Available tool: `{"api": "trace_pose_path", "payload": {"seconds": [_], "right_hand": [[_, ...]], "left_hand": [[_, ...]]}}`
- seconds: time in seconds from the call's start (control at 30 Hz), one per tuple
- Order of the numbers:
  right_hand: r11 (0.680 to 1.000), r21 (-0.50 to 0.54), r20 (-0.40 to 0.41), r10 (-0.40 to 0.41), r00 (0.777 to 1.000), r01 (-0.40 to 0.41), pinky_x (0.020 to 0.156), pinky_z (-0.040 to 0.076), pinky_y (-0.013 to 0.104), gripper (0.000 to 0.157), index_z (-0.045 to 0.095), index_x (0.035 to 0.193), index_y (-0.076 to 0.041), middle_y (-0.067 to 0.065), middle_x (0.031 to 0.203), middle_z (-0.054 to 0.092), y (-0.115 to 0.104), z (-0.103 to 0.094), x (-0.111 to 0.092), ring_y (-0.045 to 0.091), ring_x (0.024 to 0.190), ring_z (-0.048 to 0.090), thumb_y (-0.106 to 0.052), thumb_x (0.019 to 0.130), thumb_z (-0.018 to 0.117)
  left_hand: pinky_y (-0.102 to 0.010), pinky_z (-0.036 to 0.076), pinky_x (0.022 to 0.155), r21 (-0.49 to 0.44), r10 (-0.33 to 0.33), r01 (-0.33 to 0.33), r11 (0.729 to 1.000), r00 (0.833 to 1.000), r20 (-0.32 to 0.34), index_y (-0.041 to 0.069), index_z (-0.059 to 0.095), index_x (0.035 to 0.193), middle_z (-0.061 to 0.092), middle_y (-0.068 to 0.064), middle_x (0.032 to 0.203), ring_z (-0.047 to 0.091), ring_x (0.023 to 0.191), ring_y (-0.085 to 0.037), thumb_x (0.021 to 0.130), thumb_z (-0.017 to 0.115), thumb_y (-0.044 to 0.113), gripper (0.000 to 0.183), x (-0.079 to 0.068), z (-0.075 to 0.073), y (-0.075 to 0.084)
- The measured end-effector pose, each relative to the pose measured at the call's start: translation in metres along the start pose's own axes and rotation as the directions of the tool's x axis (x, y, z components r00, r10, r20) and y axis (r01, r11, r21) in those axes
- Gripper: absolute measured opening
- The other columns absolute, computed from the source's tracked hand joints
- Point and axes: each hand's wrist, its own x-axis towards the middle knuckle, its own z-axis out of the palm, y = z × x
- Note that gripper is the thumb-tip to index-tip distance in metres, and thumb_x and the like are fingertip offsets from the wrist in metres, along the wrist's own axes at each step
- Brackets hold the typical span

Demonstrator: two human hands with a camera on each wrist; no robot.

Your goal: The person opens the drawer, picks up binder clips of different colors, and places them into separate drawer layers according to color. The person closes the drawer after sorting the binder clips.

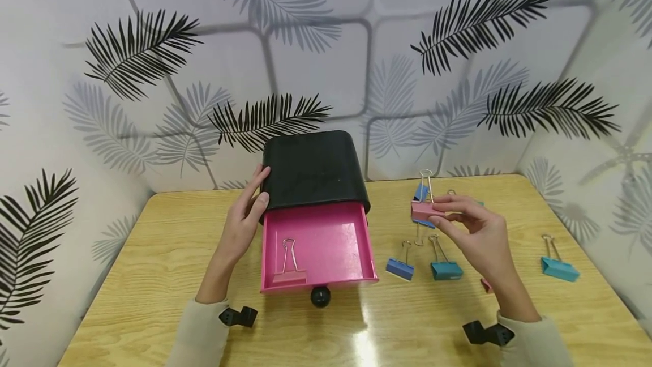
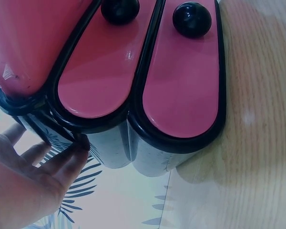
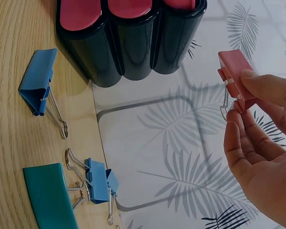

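Note:
My right hand (image 1: 476, 234) pinches a pink binder clip (image 1: 420, 210) between thumb and fingers, above the table to the right of a black drawer unit (image 1: 311, 169). In the right wrist view the same pink clip (image 3: 236, 76) shows its wire handle. My left hand (image 1: 240, 225) rests against the left side of the unit, its fingers lying along the wall. The unit's top pink drawer (image 1: 331, 242) is pulled out. Inside it, near the front left, another pink binder clip (image 1: 290, 277) stands with its wire handle up.
Right of the unit lie a blue clip (image 1: 399, 269), a teal clip (image 1: 446, 270) and, farther right, another teal clip (image 1: 559, 269). More blue clips (image 3: 96, 179) lie toward the back. A pink clip (image 1: 486, 285) is partly hidden by my right wrist. Patterned wall covering (image 1: 316, 72) stands behind the table.

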Motion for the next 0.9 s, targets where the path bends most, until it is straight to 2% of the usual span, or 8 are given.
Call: {"api": "trace_pose_path", "payload": {"seconds": [0.13, 0.37, 0.43, 0.67, 0.9], "right_hand": [[1.000, 0.014, 0.023, -0.025, 0.999, 0.024, 0.091, 0.054, 0.020, 0.024, 0.075, 0.106, 0.007, 0.017, 0.115, 0.069, -0.005, 0.003, 0.000, 0.018, 0.118, 0.061, 0.017, 0.085, 0.073], [0.997, 0.053, 0.049, -0.050, 0.998, 0.048, 0.088, 0.055, 0.020, 0.024, 0.076, 0.103, 0.007, 0.021, 0.113, 0.069, -0.013, 0.010, -0.002, 0.017, 0.110, 0.064, 0.019, 0.083, 0.073], [0.996, 0.065, 0.056, -0.062, 0.997, 0.058, 0.088, 0.055, 0.020, 0.025, 0.076, 0.103, 0.006, 0.021, 0.113, 0.068, -0.013, 0.012, -0.002, 0.017, 0.109, 0.065, 0.020, 0.083, 0.073], [0.992, 0.109, 0.099, -0.077, 0.992, 0.066, 0.092, 0.054, 0.023, 0.027, 0.076, 0.105, 0.006, 0.022, 0.113, 0.068, -0.019, 0.020, -0.005, 0.019, 0.107, 0.065, 0.020, 0.082, 0.074], [0.993, 0.103, 0.119, -0.076, 0.990, 0.064, 0.093, 0.054, 0.024, 0.029, 0.077, 0.104, 0.003, 0.021, 0.114, 0.069, -0.025, 0.027, -0.008, 0.018, 0.110, 0.064, 0.020, 0.081, 0.075]], "left_hand": [[-0.045, 0.031, 0.119, -0.002, -0.002, 0.002, 1.000, 1.000, -0.002, 0.026, 0.041, 0.159, 0.025, 0.001, 0.169, 0.025, 0.152, -0.012, 0.109, 0.047, 0.021, 0.050, 0.000, 0.000, 0.000], [-0.027, 0.034, 0.115, -0.001, -0.013, 0.013, 1.000, 1.000, 0.004, 0.028, 0.040, 0.159, 0.023, 0.003, 0.169, 0.026, 0.152, -0.013, 0.110, 0.047, 0.023, 0.050, 0.000, 0.000, -0.001], [-0.026, 0.034, 0.115, 0.001, -0.012, 0.012, 1.000, 1.000, 0.007, 0.028, 0.040, 0.159, 0.023, 0.002, 0.169, 0.026, 0.152, -0.013, 0.110, 0.047, 0.023, 0.050, 0.000, 0.000, 0.000], [-0.029, 0.034, 0.116, 0.008, -0.017, 0.017, 1.000, 1.000, 0.008, 0.026, 0.039, 0.160, 0.023, 0.003, 0.169, 0.029, 0.152, -0.018, 0.110, 0.048, 0.021, 0.051, -0.001, 0.000, 0.001], [-0.043, 0.032, 0.119, 0.007, -0.020, 0.020, 1.000, 1.000, -0.001, 0.023, 0.039, 0.160, 0.023, -0.001, 0.169, 0.026, 0.153, -0.016, 0.109, 0.048, 0.019, 0.052, -0.001, 0.001, 0.003]]}}
